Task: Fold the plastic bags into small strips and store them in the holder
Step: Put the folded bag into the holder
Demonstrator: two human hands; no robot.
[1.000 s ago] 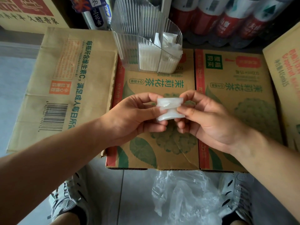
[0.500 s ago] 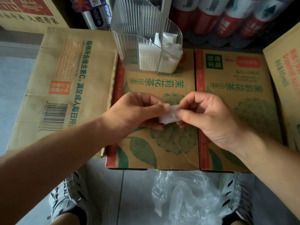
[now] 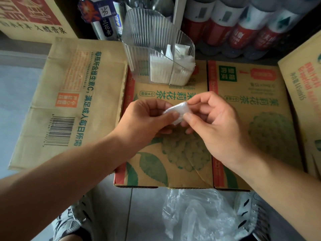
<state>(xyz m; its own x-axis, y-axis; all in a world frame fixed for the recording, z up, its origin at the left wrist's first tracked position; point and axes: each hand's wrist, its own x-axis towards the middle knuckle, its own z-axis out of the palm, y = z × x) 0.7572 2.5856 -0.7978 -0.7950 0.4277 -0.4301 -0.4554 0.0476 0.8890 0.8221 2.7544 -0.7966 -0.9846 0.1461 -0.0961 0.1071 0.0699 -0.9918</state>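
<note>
Flattened cardboard boxes [image 3: 170,162] cover the floor. Both hands, left hand [image 3: 147,120] and right hand [image 3: 213,122], pinch a small folded bag [image 3: 177,112], seemingly on its last fold. Next it needs tucking into the ribbed holder [image 3: 139,54] behind.

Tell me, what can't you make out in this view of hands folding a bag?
All from the head view:
1. The folded bag: its lower part and number of folds, covered by fingers of the left hand and right hand.
2. The strips in the holder: their count, blurred by its ribbed walls.
3. The loose plastic on the floor: cut off by the bottom edge.
4. The bottles: tops cut off by the top edge.
</note>
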